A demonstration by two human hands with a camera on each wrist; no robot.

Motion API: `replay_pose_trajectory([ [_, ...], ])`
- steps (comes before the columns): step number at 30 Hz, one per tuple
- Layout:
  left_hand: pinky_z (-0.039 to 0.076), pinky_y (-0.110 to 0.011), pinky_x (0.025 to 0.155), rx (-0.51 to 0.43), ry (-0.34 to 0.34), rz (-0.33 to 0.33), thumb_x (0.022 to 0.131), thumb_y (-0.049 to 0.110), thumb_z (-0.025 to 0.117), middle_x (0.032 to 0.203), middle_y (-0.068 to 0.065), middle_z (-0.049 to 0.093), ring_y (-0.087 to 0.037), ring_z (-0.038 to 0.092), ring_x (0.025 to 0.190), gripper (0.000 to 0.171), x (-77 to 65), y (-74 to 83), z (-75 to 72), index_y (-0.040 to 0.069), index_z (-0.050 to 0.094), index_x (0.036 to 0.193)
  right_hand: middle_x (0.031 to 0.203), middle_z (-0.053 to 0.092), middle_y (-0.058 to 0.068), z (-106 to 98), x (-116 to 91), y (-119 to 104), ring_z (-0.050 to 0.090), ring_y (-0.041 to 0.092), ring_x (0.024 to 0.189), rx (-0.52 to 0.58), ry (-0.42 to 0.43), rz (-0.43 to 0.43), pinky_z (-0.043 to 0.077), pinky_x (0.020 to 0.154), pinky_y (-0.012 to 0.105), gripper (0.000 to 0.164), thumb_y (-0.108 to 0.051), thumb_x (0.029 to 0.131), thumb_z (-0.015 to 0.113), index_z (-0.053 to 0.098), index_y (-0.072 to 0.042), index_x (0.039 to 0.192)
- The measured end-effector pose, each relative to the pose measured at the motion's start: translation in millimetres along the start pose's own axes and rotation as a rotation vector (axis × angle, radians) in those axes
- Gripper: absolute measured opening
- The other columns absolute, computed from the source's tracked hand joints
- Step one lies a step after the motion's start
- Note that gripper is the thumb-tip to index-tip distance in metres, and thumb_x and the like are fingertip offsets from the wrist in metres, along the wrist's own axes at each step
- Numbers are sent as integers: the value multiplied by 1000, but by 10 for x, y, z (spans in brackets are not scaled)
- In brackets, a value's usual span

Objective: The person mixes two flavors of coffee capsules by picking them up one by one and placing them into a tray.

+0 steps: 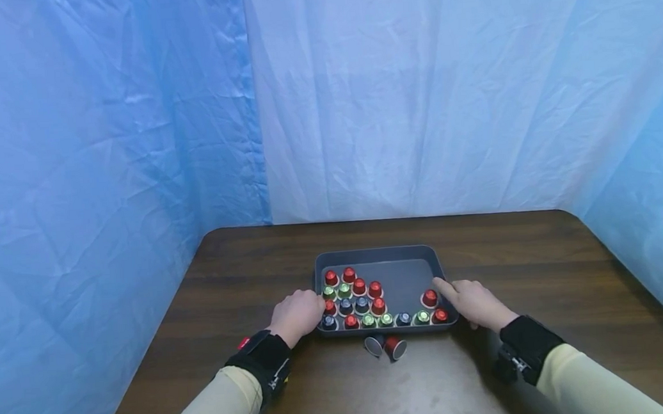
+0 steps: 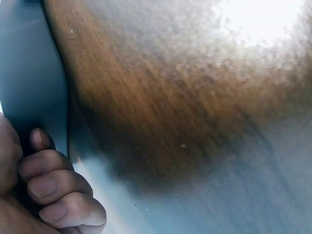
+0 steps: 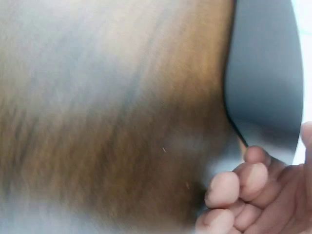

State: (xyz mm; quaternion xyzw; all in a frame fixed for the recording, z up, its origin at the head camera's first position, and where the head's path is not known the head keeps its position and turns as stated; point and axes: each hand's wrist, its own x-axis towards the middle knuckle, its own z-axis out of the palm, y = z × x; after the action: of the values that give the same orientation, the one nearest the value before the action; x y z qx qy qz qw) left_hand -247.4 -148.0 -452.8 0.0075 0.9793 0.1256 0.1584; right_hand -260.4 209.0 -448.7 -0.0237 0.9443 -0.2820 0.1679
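Observation:
A dark grey baking tray [image 1: 402, 276] lies on the table with red, green and dark blue coffee capsules in it. Most of them, such as a red capsule [image 1: 375, 288], stand in the left half and along the near side; another red capsule [image 1: 429, 298] is near the right wall. My left hand [image 1: 297, 313] grips the tray's left side, its fingers [image 2: 53, 185] curled by the rim. At the right side, my right hand [image 1: 478, 304] holds the tray edge, one digit reaching over the rim and other fingers [image 3: 224, 190] curled below.
In front of the tray, a dark capsule [image 1: 374, 345] and a red capsule [image 1: 396, 348] lie on their sides on the brown wooden table [image 1: 243, 271]. Blue sheeting [image 1: 102, 152] hangs around the table's left, back and right.

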Motion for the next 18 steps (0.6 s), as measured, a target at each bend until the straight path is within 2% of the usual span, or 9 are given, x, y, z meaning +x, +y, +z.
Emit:
replay_pose_trajectory([
  [3,52,-35,66,-42,-1,-33,101,33,65,80,-2,59,-20,57,70,27,-8,8,3,8,70,112,99,64,23,-84,-39,-26,60,28,59,-29,57,-29,52,61,40,77,-59,104,44,48,8,141],
  [7,51,-35,64,-77,9,-49,102,33,63,78,-3,60,-20,57,69,29,-17,12,10,7,70,112,88,65,16,-167,-121,-104,59,22,68,-111,200,-128,52,60,39,49,-43,104,55,56,2,122],
  [9,51,-35,64,-70,13,-45,102,33,62,78,-3,59,-20,57,69,29,-19,10,11,7,70,112,76,59,7,-175,-170,-165,56,20,63,-140,247,-179,46,55,34,33,-34,102,61,58,-3,112],
  [12,51,-36,65,-58,16,-36,101,33,63,79,-3,59,-20,57,70,29,-25,3,11,7,70,113,73,57,2,-147,-245,-259,54,16,61,-178,274,-239,44,53,32,26,-28,99,67,60,-6,109],
  [18,51,-36,65,-47,16,-28,101,32,63,80,-2,59,-20,57,71,29,-30,6,11,8,70,114,77,57,-1,-46,-375,-383,52,13,63,-246,285,-319,43,54,30,24,-29,96,72,63,-9,105],
])
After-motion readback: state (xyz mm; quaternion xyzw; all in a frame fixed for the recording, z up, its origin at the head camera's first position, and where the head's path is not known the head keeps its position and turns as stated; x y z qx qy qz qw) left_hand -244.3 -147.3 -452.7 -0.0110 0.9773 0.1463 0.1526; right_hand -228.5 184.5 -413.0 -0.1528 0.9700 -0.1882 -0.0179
